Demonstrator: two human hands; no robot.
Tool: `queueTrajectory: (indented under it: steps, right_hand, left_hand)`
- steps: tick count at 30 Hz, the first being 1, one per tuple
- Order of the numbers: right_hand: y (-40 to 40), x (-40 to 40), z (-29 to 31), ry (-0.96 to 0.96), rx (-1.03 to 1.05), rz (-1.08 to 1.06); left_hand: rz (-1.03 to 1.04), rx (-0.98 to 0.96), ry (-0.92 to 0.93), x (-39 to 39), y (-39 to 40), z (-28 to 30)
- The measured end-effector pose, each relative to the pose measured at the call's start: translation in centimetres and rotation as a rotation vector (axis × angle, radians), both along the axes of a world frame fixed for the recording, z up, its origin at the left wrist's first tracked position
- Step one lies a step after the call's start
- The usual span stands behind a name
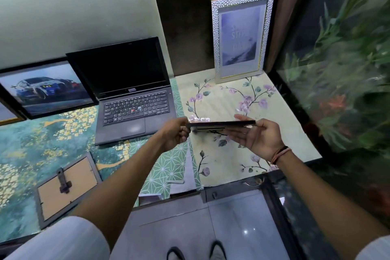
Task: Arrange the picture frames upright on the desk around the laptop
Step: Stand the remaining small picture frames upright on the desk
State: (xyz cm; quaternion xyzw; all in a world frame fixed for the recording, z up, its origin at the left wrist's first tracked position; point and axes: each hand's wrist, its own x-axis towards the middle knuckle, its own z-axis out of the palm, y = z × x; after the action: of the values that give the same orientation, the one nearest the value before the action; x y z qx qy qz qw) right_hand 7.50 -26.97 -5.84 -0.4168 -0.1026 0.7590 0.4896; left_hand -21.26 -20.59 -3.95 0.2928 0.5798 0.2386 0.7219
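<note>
A person is standing at the table (295, 133), both bare arms reaching forward, and is holding a dark picture frame (221, 124) flat and edge-on above the floral cloth (221, 99), just to the right of the laptop. The left hand (175, 133) is pinching the frame's left end, its grip closed on that end, while the right hand (258, 135) is lying palm-up under the frame's right part with the fingers spread wide, supporting it rather than clamping it; a band is sitting on that wrist. The frame is staying clear of the cloth, and its picture side is not showing from this angle. The laptop (130, 95) is sitting open with a dark screen, on the patterned green mats that are covering the left part of the table. A silver-bordered frame (240, 36) is standing upright at the back right, leaning against the dark wall, well apart from the hands. A black frame with a car picture (46, 88) is propped up just left of the laptop, touching or nearly touching its screen edge, and the gold edge of another frame is peeking in at the far left border. A grey frame (67, 188) is lying face down near the front left, its cardboard back and stand showing upward. Greenery is filling the right side behind glass.
</note>
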Motion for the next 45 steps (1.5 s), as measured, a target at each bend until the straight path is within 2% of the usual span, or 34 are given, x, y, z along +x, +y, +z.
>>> queueTrajectory:
  steps: [2,4,6,11,12,15,20,24,29,35,41,45]
  right_hand:
    - [0.6,0.6,-0.9,0.05,0.043,-0.015]
    - [1.1,0.6,-1.0,-0.101,0.12,0.006]
    - [1.5,0.4,-0.9,-0.339,0.182,0.084]
    - [2.6,-0.1,-2.3,-0.953,0.413,0.173]
    - [2.9,0.0,-2.9,-1.002,0.437,0.181]
    - [3.4,0.4,-4.2,-0.987,0.479,0.224]
    - [4.8,0.5,-4.6,-0.968,0.51,0.181]
    - [5.7,-0.4,-4.1,-0.901,0.493,0.134]
    - [6.2,-1.7,-3.9,-0.872,0.355,0.11]
    - [6.1,-1.5,-5.6,-0.929,0.333,0.178]
    - [4.7,-2.0,-7.7,-1.133,0.223,0.268]
    - [5.1,-0.9,-12.1,-1.195,0.165,0.236]
  left_hand:
    - [0.024,-0.011,-0.02,0.6,1.1,0.2]
    - [0.049,-0.005,-0.012,0.9,2.1,0.1]
    - [0.011,0.026,0.049,1.0,2.8,-0.3]
    - [-0.436,0.273,0.533,0.6,3.5,-2.8]
    - [-0.482,0.318,0.577,0.8,3.6,-3.5]
    - [-0.481,0.388,0.537,1.8,3.6,-4.6]
    - [-0.306,0.387,0.235,3.1,4.2,-5.4]
    - [-0.173,0.355,0.154,3.5,5.6,-5.1]
    - [-0.089,0.38,0.121,2.7,6.0,-5.0]
    - [-0.125,0.403,0.227,1.5,4.4,-6.9]
    - [-0.194,0.484,0.5,0.6,2.8,-9.1]
    - [-0.162,0.489,0.518,0.5,2.4,-9.7]
